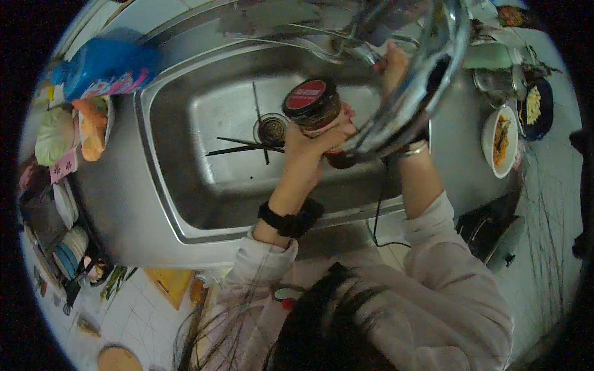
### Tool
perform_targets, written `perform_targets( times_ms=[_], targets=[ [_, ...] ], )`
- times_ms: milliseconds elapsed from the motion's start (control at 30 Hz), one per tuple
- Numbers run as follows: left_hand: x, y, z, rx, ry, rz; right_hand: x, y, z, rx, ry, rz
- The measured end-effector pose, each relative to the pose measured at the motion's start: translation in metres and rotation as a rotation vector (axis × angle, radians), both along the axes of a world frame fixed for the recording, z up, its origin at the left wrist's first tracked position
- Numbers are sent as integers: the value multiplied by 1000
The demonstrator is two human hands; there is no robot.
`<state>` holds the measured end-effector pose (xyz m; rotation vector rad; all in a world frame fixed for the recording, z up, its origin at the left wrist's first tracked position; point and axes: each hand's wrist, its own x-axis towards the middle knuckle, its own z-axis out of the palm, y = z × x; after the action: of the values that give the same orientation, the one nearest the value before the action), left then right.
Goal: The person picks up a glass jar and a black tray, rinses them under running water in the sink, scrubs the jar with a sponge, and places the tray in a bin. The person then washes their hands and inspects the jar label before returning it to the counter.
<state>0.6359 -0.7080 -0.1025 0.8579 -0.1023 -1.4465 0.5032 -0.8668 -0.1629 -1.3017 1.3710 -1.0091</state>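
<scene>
My left hand is wrapped around a jar with a black lid and a red label on top. The jar is tilted above the basin of a stainless steel sink. My right hand reaches up behind the curved chrome faucet, which hides much of it. Its fingers are near a metal part at the faucet's base; whether they grip it is unclear. Several dark chopsticks lie in the basin by the drain strainer.
A blue plastic bottle and an orange-filled container stand to the left. A dish rack with plates is at lower left. On the right are a white bowl of food, a dark plate and a glass mug.
</scene>
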Motion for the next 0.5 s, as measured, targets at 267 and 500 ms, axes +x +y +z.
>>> perform_targets(
  times_ms=[267, 500],
  targets=[
    [-3, 13, -14, 3, -219, 152, 28, 132, 23, 711, -728, 261],
    [-5, 49, -11, 82, -100, 182, 46, 148, 20, 826, -1202, 258]
  ],
)
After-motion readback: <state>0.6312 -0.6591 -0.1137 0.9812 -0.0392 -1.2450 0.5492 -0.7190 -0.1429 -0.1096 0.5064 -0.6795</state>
